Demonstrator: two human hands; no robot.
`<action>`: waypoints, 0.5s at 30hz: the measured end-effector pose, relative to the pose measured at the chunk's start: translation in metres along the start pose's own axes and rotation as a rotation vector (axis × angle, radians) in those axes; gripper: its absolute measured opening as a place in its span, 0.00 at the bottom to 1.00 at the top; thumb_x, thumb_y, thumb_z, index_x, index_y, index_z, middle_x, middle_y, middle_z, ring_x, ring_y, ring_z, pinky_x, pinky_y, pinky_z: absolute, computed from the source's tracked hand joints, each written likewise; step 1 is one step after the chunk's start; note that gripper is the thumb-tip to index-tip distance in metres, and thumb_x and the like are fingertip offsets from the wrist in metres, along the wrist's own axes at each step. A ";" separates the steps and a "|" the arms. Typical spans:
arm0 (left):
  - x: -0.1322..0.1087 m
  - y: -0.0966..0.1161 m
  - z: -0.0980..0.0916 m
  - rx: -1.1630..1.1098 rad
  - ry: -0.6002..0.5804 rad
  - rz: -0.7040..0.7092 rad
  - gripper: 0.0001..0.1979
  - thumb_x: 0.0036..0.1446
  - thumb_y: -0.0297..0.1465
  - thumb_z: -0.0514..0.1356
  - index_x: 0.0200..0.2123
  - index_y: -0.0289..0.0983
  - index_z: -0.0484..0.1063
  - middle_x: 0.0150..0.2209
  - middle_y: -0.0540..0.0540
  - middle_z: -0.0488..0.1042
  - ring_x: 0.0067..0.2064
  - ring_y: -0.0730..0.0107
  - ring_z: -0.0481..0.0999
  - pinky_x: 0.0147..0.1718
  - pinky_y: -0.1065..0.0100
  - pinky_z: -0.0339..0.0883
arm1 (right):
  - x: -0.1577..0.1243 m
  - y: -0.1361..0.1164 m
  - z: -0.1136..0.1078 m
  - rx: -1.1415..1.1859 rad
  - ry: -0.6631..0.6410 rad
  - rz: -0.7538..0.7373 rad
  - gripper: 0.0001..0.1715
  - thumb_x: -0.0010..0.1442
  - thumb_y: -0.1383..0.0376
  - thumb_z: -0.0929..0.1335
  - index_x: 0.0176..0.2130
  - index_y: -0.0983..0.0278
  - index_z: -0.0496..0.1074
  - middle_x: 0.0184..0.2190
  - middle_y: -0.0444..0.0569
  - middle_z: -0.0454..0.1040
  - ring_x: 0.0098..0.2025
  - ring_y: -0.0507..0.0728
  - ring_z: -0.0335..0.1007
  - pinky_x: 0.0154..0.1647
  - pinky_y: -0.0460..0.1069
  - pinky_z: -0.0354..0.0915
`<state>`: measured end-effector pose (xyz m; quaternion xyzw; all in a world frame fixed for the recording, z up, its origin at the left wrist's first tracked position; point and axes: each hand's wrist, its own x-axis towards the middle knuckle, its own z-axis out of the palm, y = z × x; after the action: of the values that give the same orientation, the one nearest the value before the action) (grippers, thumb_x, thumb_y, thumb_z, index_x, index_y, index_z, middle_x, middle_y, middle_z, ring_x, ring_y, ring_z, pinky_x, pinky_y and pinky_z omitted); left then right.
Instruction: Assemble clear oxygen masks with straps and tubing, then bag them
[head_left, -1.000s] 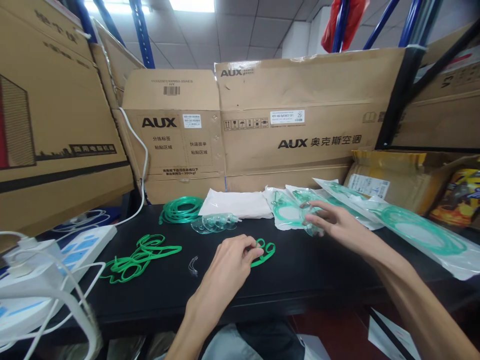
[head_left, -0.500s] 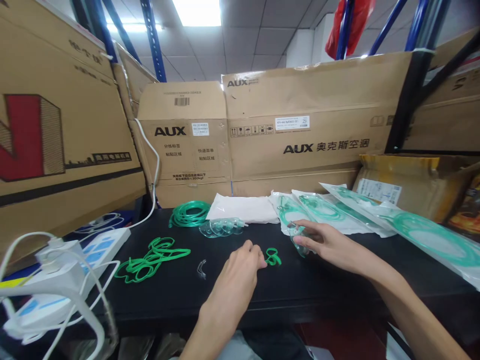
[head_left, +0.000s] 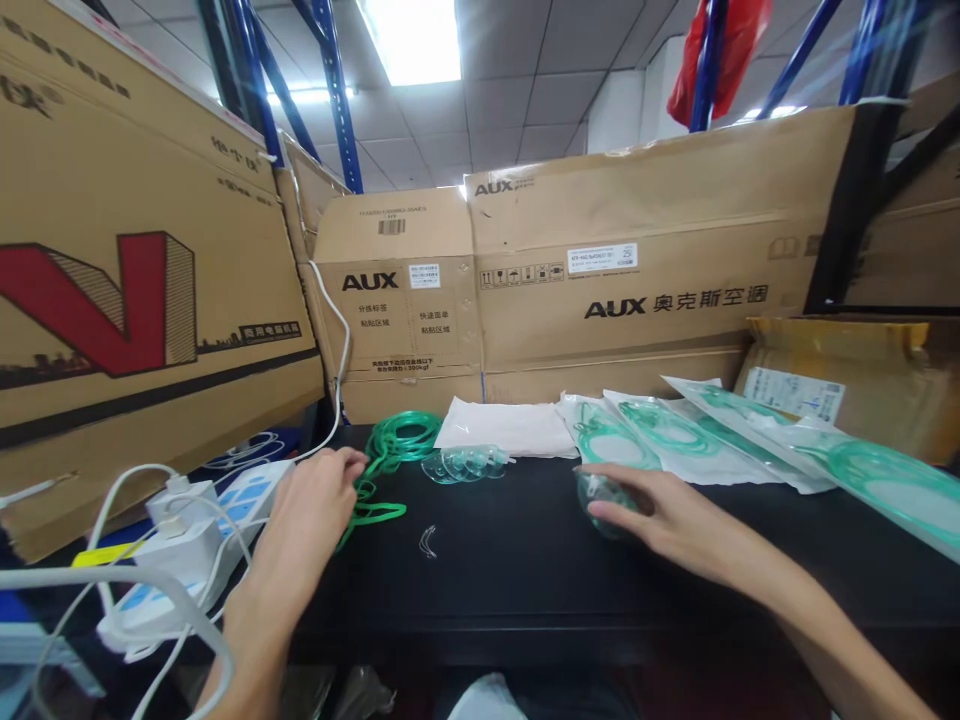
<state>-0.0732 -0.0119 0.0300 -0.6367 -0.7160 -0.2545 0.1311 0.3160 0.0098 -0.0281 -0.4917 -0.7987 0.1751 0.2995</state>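
My left hand (head_left: pixel 319 500) is at the left, over a pile of green elastic straps (head_left: pixel 379 514). Its fingers are pinched together at a green strap, partly hidden behind them. On the right, my right hand (head_left: pixel 660 505) grips a clear oxygen mask (head_left: pixel 600 490) between thumb and fingers, just above the black table (head_left: pixel 495 590). Behind the straps lies a coil of green tubing (head_left: pixel 412 435). Several clear masks (head_left: pixel 465 463) lie nested beside it. A thin, clear bent piece (head_left: pixel 427 541) rests alone between the hands.
A white packet (head_left: pixel 502 428) lies at the back, with several sealed bags of green tubing (head_left: pixel 611 440) to its right. A white power strip (head_left: pixel 225 505) with cables (head_left: pixel 180 590) sits at the left. Cardboard boxes (head_left: pixel 600 330) wall the back and sides.
My left hand has moved left from the middle to the strap pile, and the small green strap there has gone with it. My right hand still holds the mask. The view has shifted left.
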 end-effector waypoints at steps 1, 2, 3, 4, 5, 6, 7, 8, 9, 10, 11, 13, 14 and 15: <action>-0.001 -0.001 0.002 0.005 0.016 -0.008 0.16 0.64 0.30 0.50 0.44 0.36 0.77 0.44 0.37 0.80 0.47 0.47 0.78 0.47 0.56 0.67 | -0.001 -0.004 0.008 -0.018 -0.014 -0.018 0.31 0.66 0.44 0.66 0.63 0.50 0.70 0.63 0.49 0.72 0.64 0.68 0.66 0.66 0.65 0.61; -0.004 0.004 0.004 -0.034 0.042 0.005 0.17 0.65 0.30 0.50 0.47 0.35 0.77 0.47 0.36 0.80 0.51 0.46 0.77 0.50 0.54 0.66 | -0.002 -0.008 0.017 -0.042 -0.033 -0.031 0.30 0.67 0.45 0.66 0.63 0.48 0.69 0.63 0.48 0.71 0.66 0.68 0.64 0.67 0.65 0.61; -0.009 0.016 0.005 -0.139 0.084 0.037 0.18 0.66 0.32 0.50 0.49 0.35 0.77 0.50 0.36 0.79 0.53 0.47 0.76 0.54 0.53 0.65 | -0.003 -0.013 0.027 -0.081 -0.039 -0.038 0.30 0.67 0.45 0.66 0.64 0.48 0.68 0.64 0.49 0.70 0.67 0.68 0.62 0.67 0.66 0.61; -0.015 0.033 0.006 -0.313 0.101 0.103 0.17 0.68 0.35 0.52 0.50 0.36 0.77 0.52 0.39 0.78 0.55 0.50 0.75 0.57 0.54 0.64 | -0.003 -0.019 0.035 -0.136 -0.021 -0.053 0.31 0.67 0.47 0.66 0.66 0.48 0.66 0.65 0.50 0.68 0.69 0.69 0.60 0.67 0.67 0.60; -0.021 0.056 0.007 -0.521 0.070 0.170 0.16 0.68 0.37 0.54 0.51 0.38 0.77 0.54 0.42 0.78 0.56 0.54 0.75 0.58 0.57 0.63 | -0.003 -0.025 0.043 -0.204 0.019 -0.085 0.33 0.67 0.48 0.67 0.67 0.50 0.65 0.67 0.52 0.66 0.70 0.70 0.57 0.68 0.68 0.58; -0.027 0.081 0.008 -0.740 0.019 0.221 0.16 0.68 0.39 0.56 0.51 0.40 0.78 0.54 0.44 0.78 0.57 0.57 0.75 0.59 0.60 0.63 | -0.003 -0.030 0.050 -0.276 0.069 -0.137 0.34 0.67 0.50 0.68 0.68 0.53 0.63 0.69 0.54 0.63 0.71 0.72 0.53 0.69 0.69 0.56; -0.033 0.108 0.009 -0.986 -0.069 0.269 0.16 0.69 0.39 0.56 0.53 0.41 0.77 0.55 0.45 0.78 0.56 0.60 0.76 0.59 0.62 0.64 | -0.001 -0.034 0.057 -0.340 0.120 -0.213 0.35 0.68 0.53 0.67 0.69 0.55 0.61 0.70 0.55 0.60 0.73 0.72 0.50 0.70 0.70 0.53; -0.038 0.136 0.011 -1.238 -0.202 0.319 0.16 0.69 0.40 0.56 0.53 0.41 0.77 0.54 0.45 0.79 0.56 0.61 0.76 0.59 0.63 0.65 | 0.001 -0.037 0.063 -0.389 0.161 -0.296 0.34 0.69 0.55 0.66 0.70 0.56 0.60 0.71 0.55 0.59 0.73 0.73 0.47 0.71 0.71 0.50; -0.042 0.162 0.014 -1.477 -0.349 0.366 0.17 0.69 0.40 0.57 0.54 0.39 0.76 0.54 0.43 0.79 0.57 0.60 0.77 0.59 0.62 0.66 | 0.003 -0.039 0.070 -0.420 0.183 -0.373 0.33 0.69 0.58 0.65 0.71 0.54 0.59 0.71 0.53 0.58 0.74 0.72 0.46 0.72 0.72 0.49; -0.046 0.187 0.017 -1.690 -0.464 0.393 0.19 0.69 0.41 0.58 0.55 0.37 0.75 0.55 0.39 0.79 0.58 0.57 0.76 0.60 0.60 0.66 | 0.006 -0.039 0.075 -0.434 0.186 -0.436 0.34 0.69 0.59 0.64 0.71 0.51 0.58 0.72 0.50 0.57 0.74 0.72 0.46 0.71 0.72 0.48; -0.049 0.208 0.021 -1.879 -0.563 0.390 0.20 0.67 0.41 0.60 0.56 0.34 0.74 0.56 0.36 0.77 0.59 0.53 0.76 0.61 0.57 0.65 | 0.009 -0.038 0.081 -0.441 0.179 -0.473 0.35 0.68 0.60 0.65 0.71 0.48 0.56 0.72 0.48 0.56 0.74 0.72 0.47 0.70 0.73 0.49; -0.055 0.238 0.028 -1.964 -0.668 0.388 0.25 0.70 0.43 0.54 0.60 0.31 0.70 0.58 0.30 0.75 0.58 0.47 0.77 0.60 0.51 0.68 | 0.016 -0.033 0.088 -0.451 0.168 -0.484 0.43 0.65 0.62 0.68 0.72 0.42 0.51 0.74 0.45 0.51 0.73 0.73 0.47 0.69 0.76 0.49; -0.058 0.246 0.032 -2.014 -0.738 0.363 0.26 0.71 0.44 0.52 0.61 0.30 0.69 0.60 0.29 0.73 0.60 0.45 0.76 0.60 0.49 0.67 | 0.019 -0.031 0.089 -0.443 0.164 -0.468 0.47 0.63 0.64 0.70 0.72 0.40 0.49 0.74 0.43 0.48 0.74 0.74 0.45 0.69 0.77 0.47; -0.061 0.249 0.034 -2.042 -0.817 0.339 0.27 0.71 0.45 0.51 0.62 0.31 0.68 0.61 0.29 0.72 0.61 0.44 0.74 0.61 0.48 0.66 | 0.020 -0.029 0.088 -0.420 0.167 -0.445 0.51 0.61 0.66 0.71 0.71 0.38 0.48 0.75 0.41 0.46 0.74 0.74 0.43 0.70 0.78 0.43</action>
<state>0.1850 -0.0306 0.0196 -0.5711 -0.0632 -0.4743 -0.6670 0.2320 0.0162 -0.0725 -0.3687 -0.8780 -0.1045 0.2868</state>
